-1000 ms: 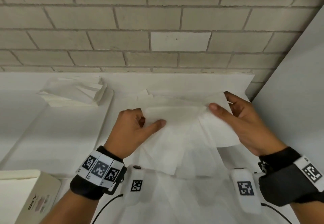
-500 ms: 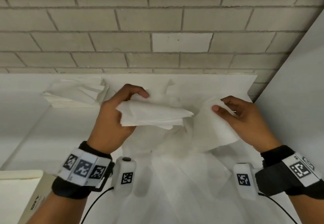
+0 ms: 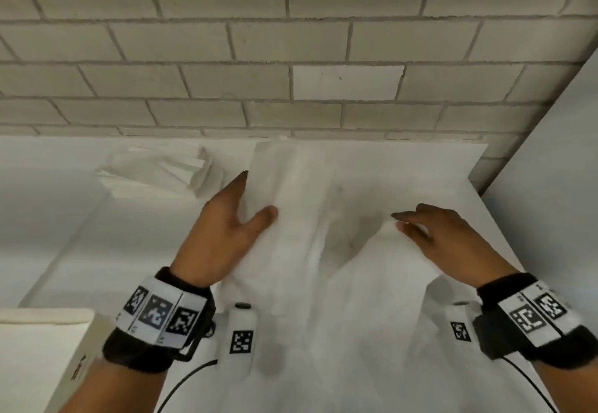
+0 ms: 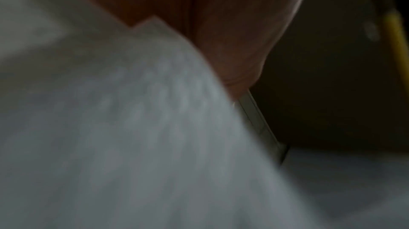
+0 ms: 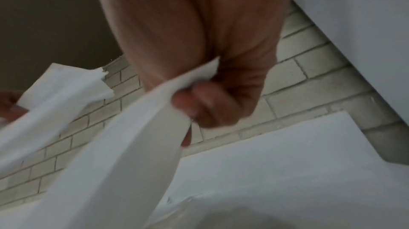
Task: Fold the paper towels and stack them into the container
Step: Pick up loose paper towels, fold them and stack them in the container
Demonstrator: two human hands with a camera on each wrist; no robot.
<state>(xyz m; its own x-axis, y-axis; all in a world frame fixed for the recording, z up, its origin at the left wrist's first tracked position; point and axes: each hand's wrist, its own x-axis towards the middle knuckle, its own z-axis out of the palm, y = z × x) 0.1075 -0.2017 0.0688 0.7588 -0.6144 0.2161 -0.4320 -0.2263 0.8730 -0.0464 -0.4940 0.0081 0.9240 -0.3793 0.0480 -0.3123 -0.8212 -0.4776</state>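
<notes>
A long white paper towel (image 3: 301,250) is held up over the white table, its far end reaching the wall's foot. My left hand (image 3: 257,194) grips the towel's left part, thumb in front and fingers behind. In the left wrist view the towel (image 4: 132,127) lies against the fingers (image 4: 232,40). My right hand (image 3: 398,221) pinches a raised fold at the towel's right edge; the right wrist view shows that pinch (image 5: 199,96) on the sheet (image 5: 124,145). A loose stack of folded towels (image 3: 161,170) lies at the back left.
A white box (image 3: 42,354) stands at the near left corner. The brick wall (image 3: 291,56) closes the back, and a white panel (image 3: 550,186) rises on the right. White table surface (image 3: 81,250) shows to the left of the hands.
The folded bundle that my left hand held half a second ago has opened out into a long strip running toward the wall. My right hand keeps its pinch and has shifted slightly right.
</notes>
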